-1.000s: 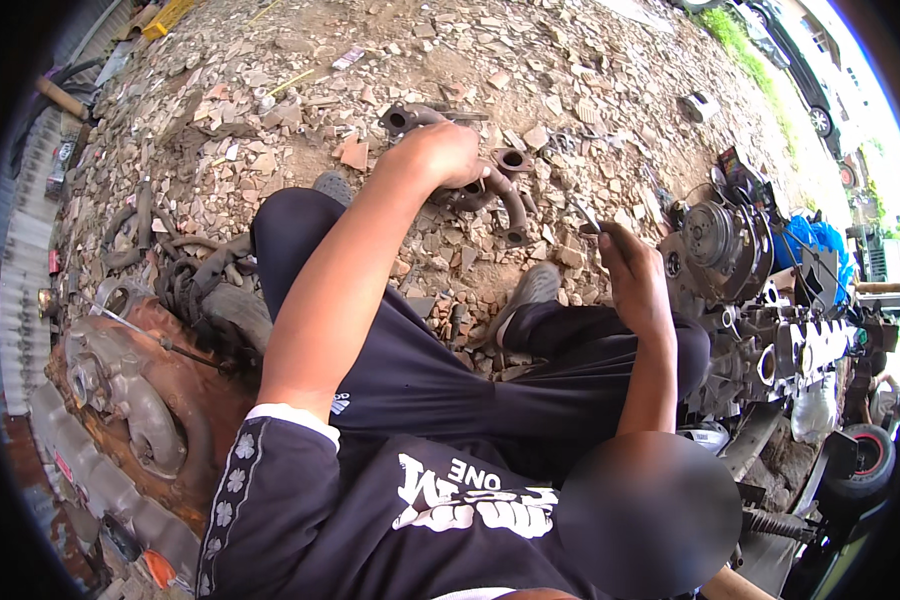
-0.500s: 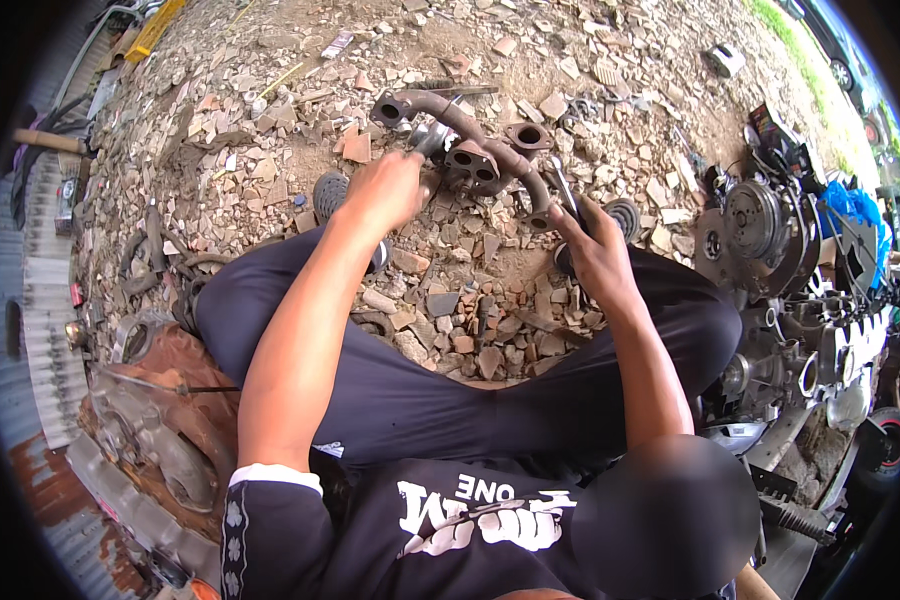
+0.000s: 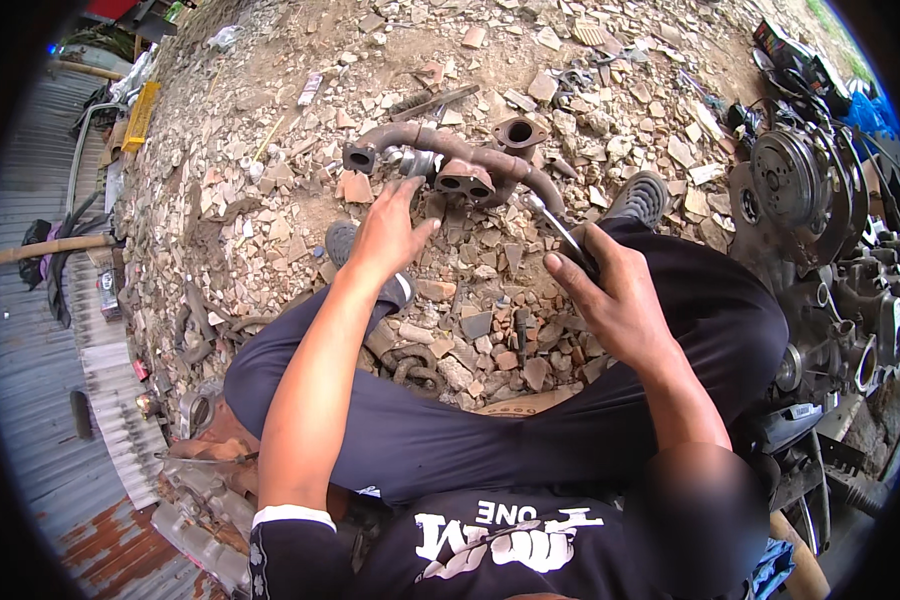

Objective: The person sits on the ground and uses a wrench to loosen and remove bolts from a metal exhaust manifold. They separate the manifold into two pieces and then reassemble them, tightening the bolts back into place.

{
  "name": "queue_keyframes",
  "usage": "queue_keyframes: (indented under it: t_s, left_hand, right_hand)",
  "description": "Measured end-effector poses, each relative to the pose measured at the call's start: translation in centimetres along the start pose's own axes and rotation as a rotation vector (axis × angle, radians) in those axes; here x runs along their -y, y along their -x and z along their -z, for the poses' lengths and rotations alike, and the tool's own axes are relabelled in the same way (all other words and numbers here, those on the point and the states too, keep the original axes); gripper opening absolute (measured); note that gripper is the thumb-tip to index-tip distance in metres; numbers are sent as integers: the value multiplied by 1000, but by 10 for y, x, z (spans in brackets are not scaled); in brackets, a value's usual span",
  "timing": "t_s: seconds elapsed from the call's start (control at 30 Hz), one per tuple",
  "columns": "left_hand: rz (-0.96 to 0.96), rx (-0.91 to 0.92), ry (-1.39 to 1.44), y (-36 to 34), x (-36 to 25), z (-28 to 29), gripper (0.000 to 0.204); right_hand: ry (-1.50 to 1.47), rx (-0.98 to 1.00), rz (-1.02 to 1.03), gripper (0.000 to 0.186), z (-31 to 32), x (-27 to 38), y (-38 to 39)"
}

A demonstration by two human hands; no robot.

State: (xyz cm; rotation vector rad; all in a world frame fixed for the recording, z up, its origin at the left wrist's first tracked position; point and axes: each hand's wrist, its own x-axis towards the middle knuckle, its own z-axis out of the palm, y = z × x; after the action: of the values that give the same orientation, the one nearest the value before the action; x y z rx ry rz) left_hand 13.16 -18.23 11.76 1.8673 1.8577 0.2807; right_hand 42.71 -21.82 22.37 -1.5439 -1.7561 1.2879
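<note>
A rusty exhaust manifold (image 3: 455, 147) with curved pipes and bolt-hole flanges rests on the rubble between my feet. Attached to it or lying against it is a silver metal part (image 3: 422, 162); I cannot tell which. My left hand (image 3: 385, 228) is open beside that part, its fingers stretched toward it and the thumb apart. In my closed right hand (image 3: 615, 290) is a slim silver wrench (image 3: 550, 217), its head pointing at the manifold's right-hand pipe. Whether the wrench touches the pipe cannot be made out.
Broken tile and stone cover the ground. Engine parts, including a round pulley (image 3: 785, 175), are heaped at the right. More metal castings (image 3: 205, 500) lie at the lower left, near corrugated sheeting (image 3: 45, 370). A yellow crate (image 3: 142, 115) stands at the far left.
My left hand has gone from closed to open at the manifold's left side. The wrench in my right hand has tipped further left. The whole view has shifted.
</note>
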Motion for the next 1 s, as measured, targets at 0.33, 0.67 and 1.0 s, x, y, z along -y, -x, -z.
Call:
queue_keyframes:
  t_s: [0.33,0.67,1.0]
  left_hand:
    - [-52,-207,64,-49,25,-84,66]
    - [-14,-213,120,-77,31,-93,44]
    - [91,-224,220,-92,38,-91,34]
  right_hand:
    - [-20,-43,-72,28,15,-29,-3]
    - [-50,-13,-216,27,22,-49,-21]
    - [75,35,-195,32,13,-61,-27]
